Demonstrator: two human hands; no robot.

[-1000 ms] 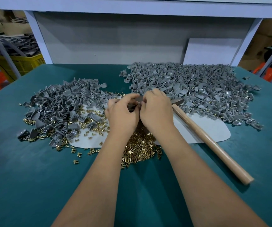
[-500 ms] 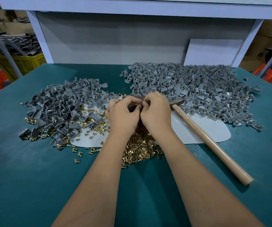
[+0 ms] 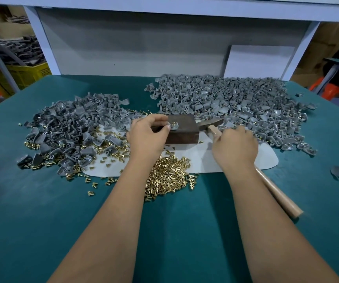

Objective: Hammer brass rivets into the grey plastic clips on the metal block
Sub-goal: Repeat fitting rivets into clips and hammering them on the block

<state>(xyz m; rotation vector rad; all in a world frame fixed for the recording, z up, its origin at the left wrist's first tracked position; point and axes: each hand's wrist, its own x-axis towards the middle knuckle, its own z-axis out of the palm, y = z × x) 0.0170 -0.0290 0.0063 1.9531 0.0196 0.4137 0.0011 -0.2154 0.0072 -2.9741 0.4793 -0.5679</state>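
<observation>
1. Setting-up step, judged from the layout: one grey clip (image 3: 174, 126) with a brass rivet standing in it, lying on top of the dark metal block (image 3: 181, 130) at mid-tabletop.
2. Left hand (image 3: 147, 135) on the left edge of the block, thumb and forefinger pinching the clip to steady it there.
3. Right hand (image 3: 234, 145) just right of the block, laid over the upper part of the wooden handle of the hammer (image 3: 274, 190); fingers bent down onto it, but hidden from this angle, so cannot tell whether a firm grip is made.
4. Hammer flat on the tabletop (image 3: 42, 211), its metal head (image 3: 209, 122) touching the right side of the block, handle running near and right.
5. Loose rivets (image 3: 168, 176) heaped on the near side between the forearms; one pile of clips (image 3: 68, 127) to the left, a larger pile (image 3: 236, 103) far right.
6. Next, probably: closing round the handle, lifting the hammer, and striking straight down on the rivet.
7. Needed for that: a small, square blow onto a tiny target, with the pinching fingertips kept off the strike line.
8. Risk, as a judgement: rivet tipping or clip skidding off the block if released too soon.
</observation>
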